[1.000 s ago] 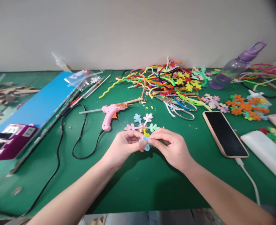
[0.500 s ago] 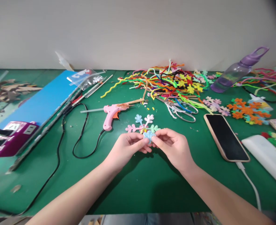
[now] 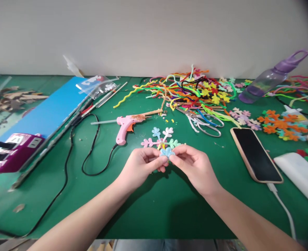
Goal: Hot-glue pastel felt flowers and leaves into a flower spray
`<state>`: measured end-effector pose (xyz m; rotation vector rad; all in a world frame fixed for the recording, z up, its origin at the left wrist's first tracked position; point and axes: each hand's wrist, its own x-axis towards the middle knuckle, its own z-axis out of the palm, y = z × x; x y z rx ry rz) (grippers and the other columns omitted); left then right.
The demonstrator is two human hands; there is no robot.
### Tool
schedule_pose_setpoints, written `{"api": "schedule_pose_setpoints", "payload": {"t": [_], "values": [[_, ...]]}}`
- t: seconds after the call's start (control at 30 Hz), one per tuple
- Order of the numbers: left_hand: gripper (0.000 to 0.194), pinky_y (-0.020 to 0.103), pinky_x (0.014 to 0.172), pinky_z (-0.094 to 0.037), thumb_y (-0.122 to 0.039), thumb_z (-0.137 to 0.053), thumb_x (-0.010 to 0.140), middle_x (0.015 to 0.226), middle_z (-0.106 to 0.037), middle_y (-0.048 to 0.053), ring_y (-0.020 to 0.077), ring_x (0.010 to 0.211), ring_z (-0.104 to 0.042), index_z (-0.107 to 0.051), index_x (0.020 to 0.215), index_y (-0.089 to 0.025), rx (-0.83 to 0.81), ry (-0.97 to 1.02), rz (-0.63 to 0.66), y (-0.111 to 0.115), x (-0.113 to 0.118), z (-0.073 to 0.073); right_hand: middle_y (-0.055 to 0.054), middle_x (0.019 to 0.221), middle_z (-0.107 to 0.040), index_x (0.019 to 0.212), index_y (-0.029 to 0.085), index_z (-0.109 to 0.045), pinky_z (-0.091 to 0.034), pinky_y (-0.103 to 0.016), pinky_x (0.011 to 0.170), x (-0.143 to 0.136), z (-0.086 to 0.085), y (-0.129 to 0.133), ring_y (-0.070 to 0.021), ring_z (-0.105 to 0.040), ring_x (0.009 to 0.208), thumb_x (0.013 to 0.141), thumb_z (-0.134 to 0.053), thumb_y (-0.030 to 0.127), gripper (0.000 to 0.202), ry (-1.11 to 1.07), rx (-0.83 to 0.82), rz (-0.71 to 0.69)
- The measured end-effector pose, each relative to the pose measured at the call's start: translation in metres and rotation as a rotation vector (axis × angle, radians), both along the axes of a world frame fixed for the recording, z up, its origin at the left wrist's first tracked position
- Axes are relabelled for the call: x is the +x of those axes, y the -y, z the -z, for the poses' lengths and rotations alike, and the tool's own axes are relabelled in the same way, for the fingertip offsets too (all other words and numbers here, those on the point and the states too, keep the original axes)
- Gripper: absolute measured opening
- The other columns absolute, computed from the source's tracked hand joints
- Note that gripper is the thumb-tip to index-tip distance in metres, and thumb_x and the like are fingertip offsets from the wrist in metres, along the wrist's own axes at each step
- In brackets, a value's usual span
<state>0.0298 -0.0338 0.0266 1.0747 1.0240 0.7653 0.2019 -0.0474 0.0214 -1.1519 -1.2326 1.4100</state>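
Between my two hands is a pastel pipe-cleaner snowflake (image 3: 162, 141), its fuzzy arms ending in looped petals of pink, white, blue and green. The light blue petal tip (image 3: 167, 152) nearest me is pinched from both sides. My left hand (image 3: 146, 162) grips it with thumb and fingers from the left. From the right, my right hand (image 3: 190, 161) does the same. Both thumbs lie close together on the blue loops, and the fingertips underneath are partly hidden. Left of the snowflake lies a pink hot glue gun (image 3: 128, 127) with a glue stick in its back.
Behind are tangled pipe cleaners (image 3: 185, 90) and scissors (image 3: 208, 126). A phone (image 3: 257, 155), a white power bank (image 3: 297, 177), an orange snowflake (image 3: 284, 125) and a purple bottle (image 3: 271, 78) stand right. A purple power strip (image 3: 18, 153) and blue board (image 3: 48, 108) lie left.
Both hands stay pinched on the blue petal tip, with the fingers shifted slightly. The whole scene has moved a little in the frame as the camera turned.
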Motion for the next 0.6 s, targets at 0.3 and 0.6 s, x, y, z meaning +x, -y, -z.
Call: {"api": "schedule_pose_setpoints", "payload": {"t": [0.3, 0.6], "values": [[0.018, 0.020, 0.056, -0.046, -0.030, -0.076, 0.069, 0.061, -0.064, -0.001, 0.0096, 0.057, -0.057, -0.066, 0.073, -0.015, 0.000, 0.014, -0.048, 0.000, -0.001, -0.003, 0.000, 0.066, -0.066, 0.076, 0.019, -0.068, -0.052, -0.024, 0.053, 0.006, -0.002, -0.003, -0.0112, -0.061, 0.056, 0.066, -0.078, 0.034, 0.021, 0.036, -0.156, -0.035], [0.013, 0.021, 0.063, -0.048, -0.025, -0.078, 0.068, 0.068, -0.068, -0.001, 0.0111, 0.064, -0.060, -0.069, 0.065, -0.016, 0.048, -0.011, -0.113, 0.002, 0.000, 0.004, 0.001, 0.064, -0.065, 0.074, 0.018, -0.065, -0.052, -0.022, 0.055, -0.002, 0.007, 0.002, -0.0102, -0.062, 0.058, 0.067, -0.078, 0.030, 0.019, -0.020, -0.165, 0.007]]}}
